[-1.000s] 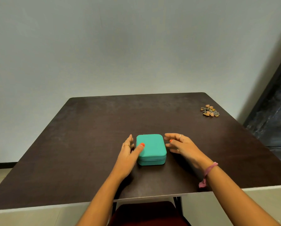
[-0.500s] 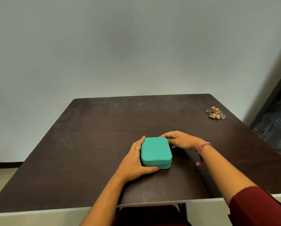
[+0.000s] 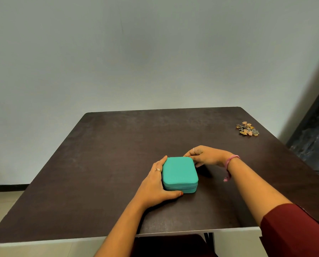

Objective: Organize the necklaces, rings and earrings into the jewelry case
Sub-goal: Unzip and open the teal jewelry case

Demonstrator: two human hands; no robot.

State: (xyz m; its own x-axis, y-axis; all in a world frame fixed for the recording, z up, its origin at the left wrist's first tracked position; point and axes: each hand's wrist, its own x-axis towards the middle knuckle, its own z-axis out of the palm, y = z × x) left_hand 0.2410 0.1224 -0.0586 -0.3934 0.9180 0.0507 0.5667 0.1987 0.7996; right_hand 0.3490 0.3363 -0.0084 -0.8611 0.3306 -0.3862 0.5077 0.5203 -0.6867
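Observation:
A closed teal jewelry case [image 3: 179, 170] with a zip seam round its side lies on the dark table [image 3: 108, 154], near the front middle. My left hand [image 3: 155, 186] grips its left side, fingers along the left edge and thumb across the front wall. At the case's far right corner my right hand [image 3: 206, 156] has its fingers curled and pinching; what they pinch is hidden. A small pile of jewelry [image 3: 247, 128] in gold, pink and grey sits apart at the table's far right.
The table's back edge meets a plain grey wall. A dark panel [image 3: 314, 141] stands off the right side. A dark red chair seat [image 3: 173, 245] shows under the front edge.
My left hand slid from resting a thumb on the lid to wrapping the case's left side. My right hand moved from the right side to the far right corner and curled.

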